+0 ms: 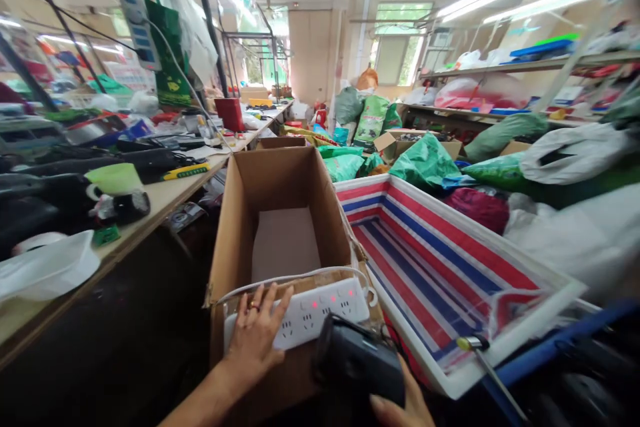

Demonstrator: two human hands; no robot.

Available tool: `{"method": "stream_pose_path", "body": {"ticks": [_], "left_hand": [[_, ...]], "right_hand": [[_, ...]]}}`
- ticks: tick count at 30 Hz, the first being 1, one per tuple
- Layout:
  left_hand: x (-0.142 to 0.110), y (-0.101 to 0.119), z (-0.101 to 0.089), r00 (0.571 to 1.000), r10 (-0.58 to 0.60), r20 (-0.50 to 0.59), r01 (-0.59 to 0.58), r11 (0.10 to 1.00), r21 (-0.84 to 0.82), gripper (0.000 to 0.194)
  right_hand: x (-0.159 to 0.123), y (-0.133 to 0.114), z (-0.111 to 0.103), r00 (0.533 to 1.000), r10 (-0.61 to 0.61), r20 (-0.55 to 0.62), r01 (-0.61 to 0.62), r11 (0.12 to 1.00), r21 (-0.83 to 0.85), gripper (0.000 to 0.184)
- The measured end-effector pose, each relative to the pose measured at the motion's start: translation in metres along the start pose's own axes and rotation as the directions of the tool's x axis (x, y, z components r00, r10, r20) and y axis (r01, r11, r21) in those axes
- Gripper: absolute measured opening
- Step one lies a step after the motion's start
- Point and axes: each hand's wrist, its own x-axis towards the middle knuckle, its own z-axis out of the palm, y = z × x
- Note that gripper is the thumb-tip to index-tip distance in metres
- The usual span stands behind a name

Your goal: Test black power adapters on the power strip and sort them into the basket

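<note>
A white power strip [325, 303] with several sockets and red lit switches lies along the near edge of an open cardboard box [227, 220]. My left hand [255, 333] rests on the strip's left end with its fingers spread. In front of the strip's right half, my right hand [407, 400] grips a bulky black device [357, 360]; blur and shadow hide its exact kind. A white cord [300, 273] loops above the strip. Inside the box, a pale sheet [285, 243] covers part of the bottom.
Right of the box stands a white-framed bin [520, 257] lined with striped fabric; a hammer-like tool [475, 343] lies at its near rim. On the left, a bench [170, 203] carries a white tray [50, 267] and a yellow cutter [185, 171]. Green sacks [425, 163] are heaped behind.
</note>
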Motion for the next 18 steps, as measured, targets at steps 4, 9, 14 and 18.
{"method": "stream_pose_path", "body": {"ticks": [4,9,14,18], "left_hand": [[0.009,-0.016,0.007,0.991,0.042,-0.129,-0.034,0.998,0.062,0.078],[0.022,-0.037,0.041,0.946,0.109,-0.305,-0.063,0.986,0.157,0.076],[0.031,-0.039,0.085,0.874,0.19,-0.448,-0.052,0.952,0.302,0.083],[0.026,-0.033,0.096,0.878,0.159,-0.451,-0.025,0.957,0.29,0.084]], "right_hand": [[0.021,-0.012,0.039,0.996,0.034,0.086,-0.039,0.997,0.065,0.09],[0.062,-0.013,0.066,0.97,-0.015,0.242,-0.011,0.994,0.107,0.076],[0.104,0.008,0.078,0.896,0.111,0.431,-0.175,0.978,0.111,0.083],[0.109,0.018,0.061,0.862,0.136,0.488,-0.175,0.984,0.035,0.086]]}}
